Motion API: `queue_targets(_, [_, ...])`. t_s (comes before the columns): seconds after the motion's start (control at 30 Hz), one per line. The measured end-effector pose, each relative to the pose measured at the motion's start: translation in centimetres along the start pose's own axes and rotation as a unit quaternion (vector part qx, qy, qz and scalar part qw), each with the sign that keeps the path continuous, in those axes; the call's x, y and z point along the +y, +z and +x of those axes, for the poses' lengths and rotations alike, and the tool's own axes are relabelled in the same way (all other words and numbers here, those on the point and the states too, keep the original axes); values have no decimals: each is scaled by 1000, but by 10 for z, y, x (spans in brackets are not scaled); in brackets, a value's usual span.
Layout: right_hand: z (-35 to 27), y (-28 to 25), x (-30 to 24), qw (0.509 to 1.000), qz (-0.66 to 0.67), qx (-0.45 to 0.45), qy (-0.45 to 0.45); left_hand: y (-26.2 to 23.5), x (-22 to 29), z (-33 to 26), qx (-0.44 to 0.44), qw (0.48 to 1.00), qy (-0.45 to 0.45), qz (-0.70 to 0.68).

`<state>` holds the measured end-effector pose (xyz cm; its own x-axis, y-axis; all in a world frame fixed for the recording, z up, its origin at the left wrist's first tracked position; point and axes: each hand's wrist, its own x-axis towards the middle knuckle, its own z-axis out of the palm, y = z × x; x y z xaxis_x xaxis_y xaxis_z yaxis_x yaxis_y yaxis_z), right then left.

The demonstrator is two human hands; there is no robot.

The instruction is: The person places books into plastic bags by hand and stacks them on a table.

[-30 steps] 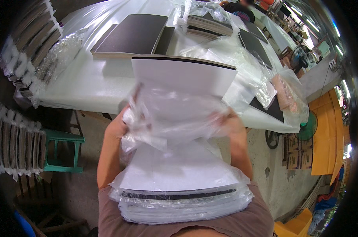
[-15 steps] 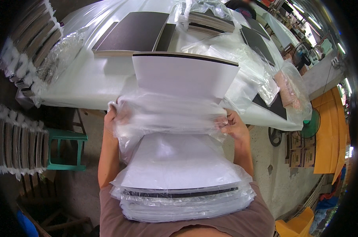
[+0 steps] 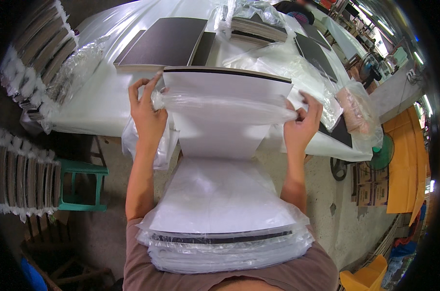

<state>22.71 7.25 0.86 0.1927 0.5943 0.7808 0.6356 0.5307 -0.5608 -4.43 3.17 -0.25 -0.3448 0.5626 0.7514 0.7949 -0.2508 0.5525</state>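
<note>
A rectangular white panel with a black upper edge (image 3: 225, 83) is raised at twelve o'clock from the person, between the hands and partly in front of the plastic-covered white tabletop (image 3: 91, 114). A bunched band of thin clear plastic film (image 3: 225, 106) crosses its face; whether it passes behind, I cannot tell. The left hand (image 3: 149, 109), at eleven o'clock, has fingers clamped on the gathered film, one finger reaching toward the panel's upper corner. The right hand (image 3: 303, 116), at one o'clock, has fingers pinched on the opposite end.

A stack of film-wrapped white panels (image 3: 220, 203) lies at six o'clock, against the brown shirt (image 3: 309, 262).

Risks, in my judgement: uneven pulling could split the film or snag it on a corner; a careless forward push could disturb the flat dark grey boards (image 3: 164, 41) at eleven o'clock; slippery wrapping could let the stack slide if the person shifts.
</note>
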Motion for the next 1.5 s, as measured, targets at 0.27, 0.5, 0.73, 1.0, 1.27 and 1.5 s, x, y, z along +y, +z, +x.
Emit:
queue_targets(0.27, [17,-6,7,996,-47,-23,-65,-11,-10,10,-67,969,-87,-221])
queue_targets(0.5, [25,-49,16,895,279,-242,251,-23,-21,9,-242,768,-453,-382])
queue_targets(0.73, [-62,-46,81,659,474,-311,494,6,-110,-73,-385,676,-456,-433])
queue_targets(1.0, [-205,-28,173,666,243,-340,618,27,-203,-264,-392,861,-303,-109])
queue_targets(1.27, [-233,19,217,797,40,-424,428,46,-208,-281,-412,856,-305,-63])
queue_targets(1.5, [-192,-4,228,758,-27,-619,205,25,-220,-212,-402,832,-341,-172])
